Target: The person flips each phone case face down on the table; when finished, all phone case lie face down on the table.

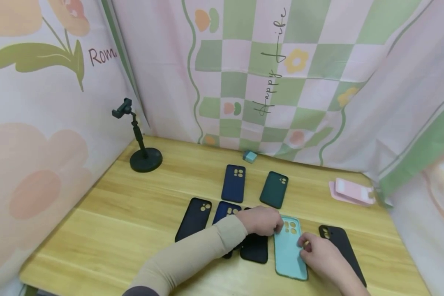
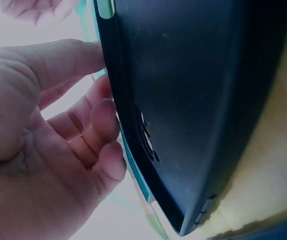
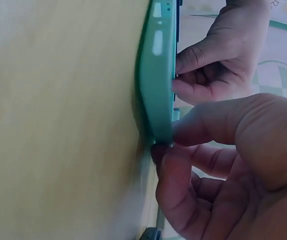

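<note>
A mint-green phone case (image 1: 290, 255) lies lengthwise on the table between the two hands, its camera cutouts at the far end. My left hand (image 1: 260, 220) reaches across to its upper left edge, thumb and fingertips pinching there. At its right side, my right hand (image 1: 321, 254) pinches the long edge between thumb and fingers; the right wrist view shows the mint case (image 3: 157, 90) edge-on. A black phone case (image 1: 254, 250) sits just left of the mint one, partly hidden beneath my left hand. It fills much of the left wrist view, close beside the fingers.
Blue cases (image 1: 233, 183), a dark green case (image 1: 274, 189) and black cases (image 1: 194, 220) lie around. Another black case (image 1: 343, 248) is beside my right forearm. Pink-white items (image 1: 351, 191), a small blue block (image 1: 249, 156) and a phone stand (image 1: 146, 159) stand farther back.
</note>
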Demonstrator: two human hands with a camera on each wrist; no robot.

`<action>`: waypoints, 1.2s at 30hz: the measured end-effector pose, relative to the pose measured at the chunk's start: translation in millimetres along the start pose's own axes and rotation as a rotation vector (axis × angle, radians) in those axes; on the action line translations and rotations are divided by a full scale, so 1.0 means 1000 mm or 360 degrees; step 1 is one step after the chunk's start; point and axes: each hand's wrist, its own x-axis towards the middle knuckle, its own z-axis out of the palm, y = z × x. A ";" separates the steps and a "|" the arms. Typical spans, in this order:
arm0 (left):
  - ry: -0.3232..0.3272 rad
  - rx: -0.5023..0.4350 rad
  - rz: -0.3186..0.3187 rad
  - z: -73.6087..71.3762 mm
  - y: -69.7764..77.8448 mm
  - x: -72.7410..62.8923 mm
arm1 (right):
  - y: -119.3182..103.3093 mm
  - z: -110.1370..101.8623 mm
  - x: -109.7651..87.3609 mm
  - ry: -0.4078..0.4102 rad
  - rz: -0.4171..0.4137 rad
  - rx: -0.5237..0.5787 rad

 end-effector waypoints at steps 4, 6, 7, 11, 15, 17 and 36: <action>0.0086 0.0021 0.0062 0.002 -0.005 0.002 | 0.003 -0.002 -0.005 0.0045 -0.0019 0.0042; 0.0139 0.0034 0.0072 0.002 -0.007 0.002 | 0.003 -0.003 -0.007 0.0064 -0.0033 0.0074; 0.0165 0.0038 0.0075 0.001 -0.008 0.002 | 0.003 -0.004 -0.009 0.0072 -0.0039 0.0091; 0.0295 0.0093 0.0093 -0.004 -0.009 -0.002 | 0.003 -0.009 -0.014 0.0101 -0.0055 0.0148; 0.0430 0.0178 0.0145 -0.012 -0.009 -0.007 | 0.004 -0.013 -0.017 0.0138 -0.0047 0.0175; 0.0470 0.0192 0.0177 -0.016 -0.009 -0.010 | 0.005 -0.014 -0.019 0.0153 -0.0037 0.0190; 0.0555 -0.0244 0.0435 -0.028 -0.015 -0.011 | -0.021 -0.028 -0.044 0.0276 -0.0119 0.0361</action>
